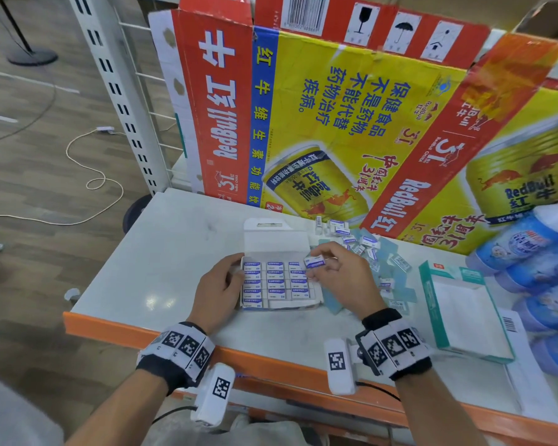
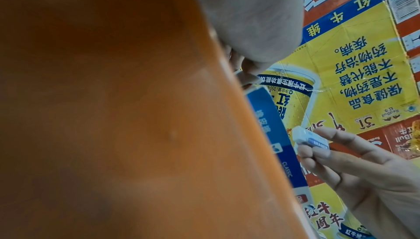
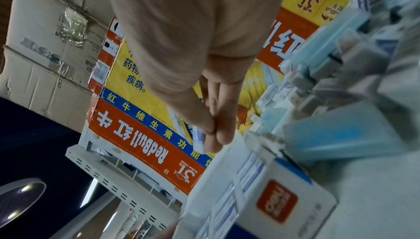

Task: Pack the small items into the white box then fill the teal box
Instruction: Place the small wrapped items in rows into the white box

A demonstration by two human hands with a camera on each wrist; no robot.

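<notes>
The white box (image 1: 316, 296) lies open on the table with its lid (image 1: 271, 241) folded back. Rows of blue-and-white erasers (image 1: 276, 283) fill it. My left hand (image 1: 236, 273) grips the box's left wall, thumb on the rim. Just above the box's far right corner, my right hand (image 1: 327, 263) pinches one eraser (image 1: 313, 262) between thumb and fingers. That eraser (image 2: 311, 138) also shows in the left wrist view, next to the box's blue side (image 2: 272, 135). Behind the right hand lies a pile of loose erasers (image 1: 368, 247). The teal box (image 1: 432, 304) lies open to the right.
Red and yellow cardboard panels (image 1: 351, 123) stand along the table's back. A pack of blue bottles (image 1: 529, 252) sits at the far right. Pale blue sheets (image 1: 400, 292) lie under the loose erasers. The table's orange front edge (image 1: 271, 358) runs below my wrists.
</notes>
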